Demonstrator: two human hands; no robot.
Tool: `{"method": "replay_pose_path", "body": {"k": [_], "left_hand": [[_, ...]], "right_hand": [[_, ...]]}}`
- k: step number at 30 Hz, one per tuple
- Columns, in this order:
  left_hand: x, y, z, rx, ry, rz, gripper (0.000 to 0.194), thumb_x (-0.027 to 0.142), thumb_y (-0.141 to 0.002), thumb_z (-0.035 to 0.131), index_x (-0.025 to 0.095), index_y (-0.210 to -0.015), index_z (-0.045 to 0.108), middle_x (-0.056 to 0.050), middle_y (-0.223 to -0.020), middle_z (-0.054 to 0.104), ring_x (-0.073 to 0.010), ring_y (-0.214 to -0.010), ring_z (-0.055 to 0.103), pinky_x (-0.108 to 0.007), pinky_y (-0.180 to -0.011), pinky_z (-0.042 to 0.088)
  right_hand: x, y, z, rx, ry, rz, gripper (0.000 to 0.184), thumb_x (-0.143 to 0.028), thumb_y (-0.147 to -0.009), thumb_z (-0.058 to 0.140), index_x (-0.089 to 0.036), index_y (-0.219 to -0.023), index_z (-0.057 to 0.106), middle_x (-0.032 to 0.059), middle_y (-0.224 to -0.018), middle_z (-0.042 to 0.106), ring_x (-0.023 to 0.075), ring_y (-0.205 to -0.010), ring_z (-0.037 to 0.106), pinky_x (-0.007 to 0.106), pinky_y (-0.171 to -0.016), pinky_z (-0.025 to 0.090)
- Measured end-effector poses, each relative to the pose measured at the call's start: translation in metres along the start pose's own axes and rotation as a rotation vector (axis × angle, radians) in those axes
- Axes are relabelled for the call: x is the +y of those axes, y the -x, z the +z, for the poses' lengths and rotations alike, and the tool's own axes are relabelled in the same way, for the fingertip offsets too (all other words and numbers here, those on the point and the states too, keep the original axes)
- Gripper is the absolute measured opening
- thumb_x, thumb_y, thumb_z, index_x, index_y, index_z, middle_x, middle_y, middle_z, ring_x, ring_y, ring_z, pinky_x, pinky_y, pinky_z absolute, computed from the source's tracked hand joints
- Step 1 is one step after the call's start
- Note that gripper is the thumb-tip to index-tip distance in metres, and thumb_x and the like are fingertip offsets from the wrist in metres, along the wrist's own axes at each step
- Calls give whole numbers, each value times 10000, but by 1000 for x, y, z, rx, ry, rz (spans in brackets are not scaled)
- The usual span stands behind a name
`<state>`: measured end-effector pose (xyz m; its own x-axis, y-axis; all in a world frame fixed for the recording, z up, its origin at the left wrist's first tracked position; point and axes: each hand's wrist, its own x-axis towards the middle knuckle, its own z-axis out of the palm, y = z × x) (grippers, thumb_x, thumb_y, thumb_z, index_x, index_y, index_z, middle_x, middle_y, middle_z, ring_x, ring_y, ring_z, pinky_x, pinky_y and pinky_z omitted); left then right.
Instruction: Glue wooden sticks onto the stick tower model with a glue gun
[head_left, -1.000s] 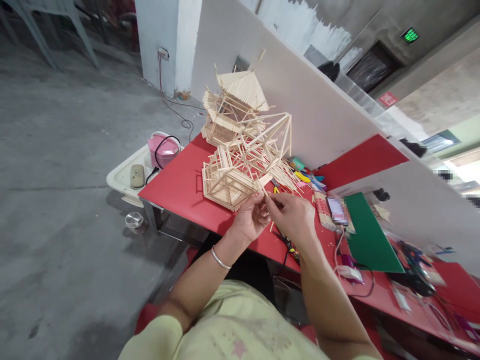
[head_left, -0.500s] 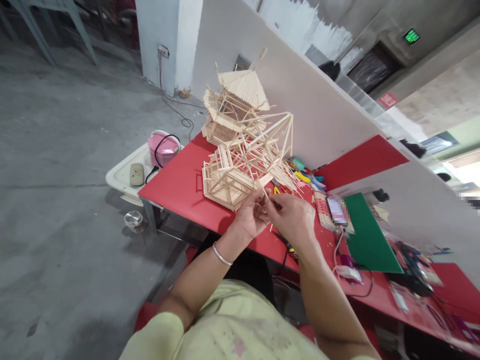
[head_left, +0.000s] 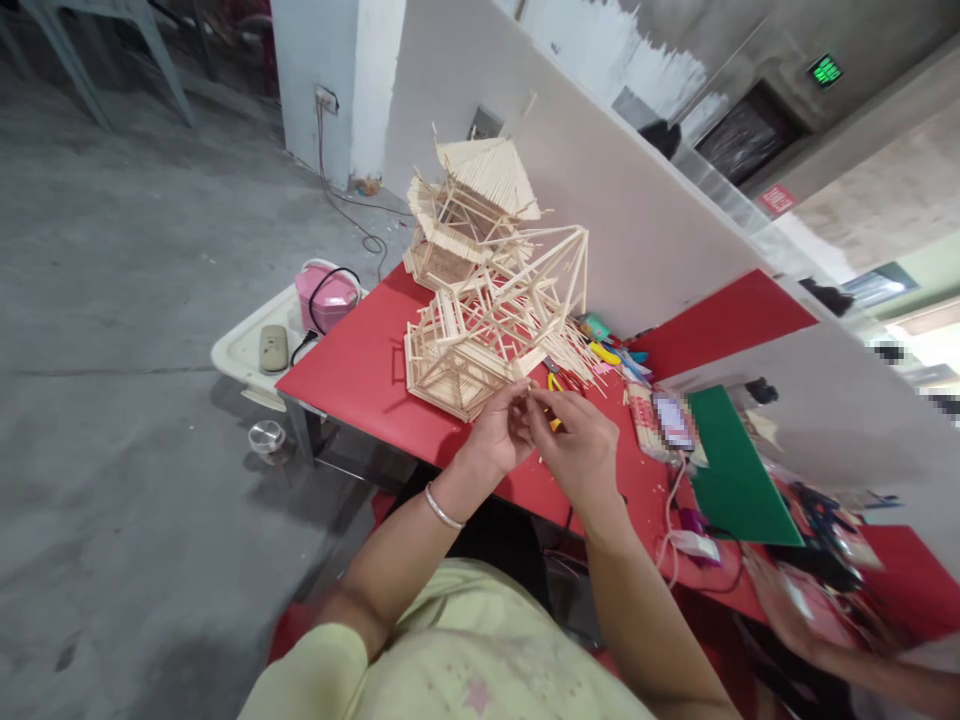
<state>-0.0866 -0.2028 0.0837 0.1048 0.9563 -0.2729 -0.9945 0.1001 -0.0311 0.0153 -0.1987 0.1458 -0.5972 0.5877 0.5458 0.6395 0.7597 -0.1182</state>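
In front of the red table's near edge, my left hand is closed in a pinch, its fingertips meeting those of my right hand. Between them is a thin wooden stick, of which only a short bit shows; fingers cover the rest. Just beyond the hands stands a model frame of thin wooden sticks, with a many-sided base and open roof struts. A second stick model with a slatted roof stands behind it. Loose sticks lie to the right of the frame.
Pliers with yellow and red handles lie beyond my right hand. A phone, a green board and a white-pink cable are to the right. Another person's arm rests at the far right. A white partition stands behind the table.
My right hand has shifted slightly left and turned, and less of the stick shows between the fingers. Another person's arm has come into view at the lower right.
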Motion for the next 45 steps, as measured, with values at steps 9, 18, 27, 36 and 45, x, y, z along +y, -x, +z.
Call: {"method": "replay_pose_path", "body": {"k": [9,18,27,36,45], "left_hand": [[-20,28,-15,66,-190,268,290,361,-716,806,146,-838,655,56,-625,583,-44,-436,458,-165,-406,313],[4,31,-28,-51,-1543,1533,219,169,-880,679,187,-1098,692,1,-812,616,-87,-609,522,-215,-592,465],[9,23,-24,-159,-1985,1901,438,166,-832,795,177,-1249,662,-74,-888,703,-139,-693,640,-244,-639,518],[-1,28,-15,-58,-2206,1929,566,137,-809,826,153,-1327,599,-73,-861,733,-166,-754,686,-293,-736,565],[-4,29,-12,108,-2331,1920,453,144,-847,789,162,-1271,630,-104,-950,744,-168,-817,717,-255,-652,581]], "right_hand": [[1,0,-1,38,-73,39,213,-290,-977,590,-186,-1025,770,92,-974,781,201,-866,724,318,-795,564],[11,11,0,81,-241,67,200,-309,-990,604,-204,-1093,739,61,-991,791,180,-859,725,297,-777,558],[116,52,-24,-6,-113,513,292,-364,-982,533,-230,-1104,762,56,-1073,790,204,-917,729,301,-804,522],[183,71,26,-627,28,810,428,-491,-884,535,-211,-1166,693,145,-1153,742,333,-1048,702,358,-737,483],[198,75,49,-600,-52,741,353,-402,-859,551,-184,-1096,694,172,-1068,740,325,-906,712,333,-610,397]]}}
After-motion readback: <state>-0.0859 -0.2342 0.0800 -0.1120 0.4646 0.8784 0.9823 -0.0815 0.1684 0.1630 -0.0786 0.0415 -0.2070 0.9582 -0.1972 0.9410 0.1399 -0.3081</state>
